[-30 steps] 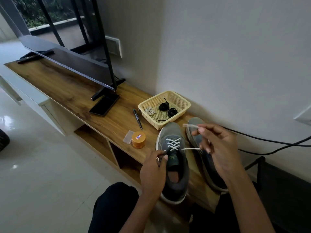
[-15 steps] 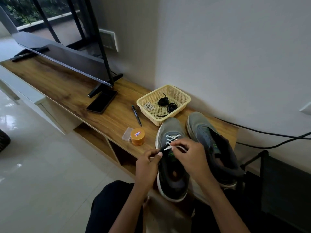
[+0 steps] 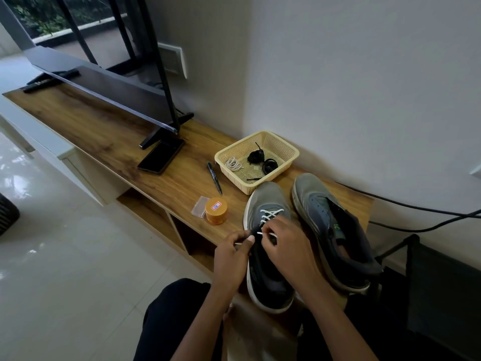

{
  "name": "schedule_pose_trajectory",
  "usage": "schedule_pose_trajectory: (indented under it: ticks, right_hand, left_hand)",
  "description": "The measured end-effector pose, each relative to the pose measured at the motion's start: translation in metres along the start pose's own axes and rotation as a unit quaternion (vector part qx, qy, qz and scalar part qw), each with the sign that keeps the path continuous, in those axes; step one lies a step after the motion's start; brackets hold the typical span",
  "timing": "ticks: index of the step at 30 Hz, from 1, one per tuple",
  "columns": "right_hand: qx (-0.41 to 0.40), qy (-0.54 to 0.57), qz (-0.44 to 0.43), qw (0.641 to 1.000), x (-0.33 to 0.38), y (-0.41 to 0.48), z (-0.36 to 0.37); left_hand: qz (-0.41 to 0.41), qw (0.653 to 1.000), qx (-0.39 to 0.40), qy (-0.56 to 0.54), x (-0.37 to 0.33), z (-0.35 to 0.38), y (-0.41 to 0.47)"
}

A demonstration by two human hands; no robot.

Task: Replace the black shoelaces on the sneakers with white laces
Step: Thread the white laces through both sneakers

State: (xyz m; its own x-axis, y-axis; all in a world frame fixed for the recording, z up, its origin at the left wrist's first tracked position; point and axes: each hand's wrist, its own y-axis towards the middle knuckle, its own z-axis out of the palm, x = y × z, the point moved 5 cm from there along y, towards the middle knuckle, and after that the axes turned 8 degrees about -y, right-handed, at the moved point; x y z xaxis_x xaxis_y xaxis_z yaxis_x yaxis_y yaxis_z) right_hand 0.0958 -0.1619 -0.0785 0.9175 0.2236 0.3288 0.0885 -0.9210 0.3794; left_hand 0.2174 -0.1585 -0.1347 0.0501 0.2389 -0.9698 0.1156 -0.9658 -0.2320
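Hands meet over the tongue of a grey sneaker (image 3: 264, 198) that stands at the near right end of a wooden TV unit (image 3: 104, 131). The right hand (image 3: 285, 244) pinches a strand of white lace (image 3: 271, 213) between thumb and fingertips. The left hand (image 3: 231, 254), fingers curled, pinches a short bit of the same lace at the shoe's left eyelet edge. Nearer the toe, the lace crosses the eyelets twice.

Just beside it on the right lies a second grey sneaker (image 3: 318, 201), its tongue loose and open. Behind the toes, near the wall, a cream plastic basket (image 3: 290, 145) holds black laces (image 3: 269, 165) in two bundles and a coiled white lace (image 3: 234, 164). A black pen (image 3: 214, 178) lies left of the basket. Near the front edge sit an orange jar (image 3: 216, 211) and, just beside it, a small clear box (image 3: 199, 203). Further left are a dark phone (image 3: 161, 156), lying flat, and a television (image 3: 104, 84) on its stand.
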Motion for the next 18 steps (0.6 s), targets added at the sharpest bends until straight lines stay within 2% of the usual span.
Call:
schedule_pose_trajectory:
  ticks: [4,11,18]
  right_hand:
    - [0.014,-0.025,-0.012,1.0,0.0022,0.0002,0.0023]
    - [-0.028,-0.066,-0.022,0.997,0.0063,0.0022,0.0028]
    - [-0.049,-0.097,-0.018,0.994,0.0064,0.0008,0.0039]
  left_hand:
    - [0.001,1.0,-0.003,0.003,-0.0003,0.0006,0.0]
    - [0.006,1.0,-0.007,0.007,-0.0021,0.0013,-0.0006]
    - [0.052,0.998,-0.02,0.041,-0.0074,-0.001,-0.0036]
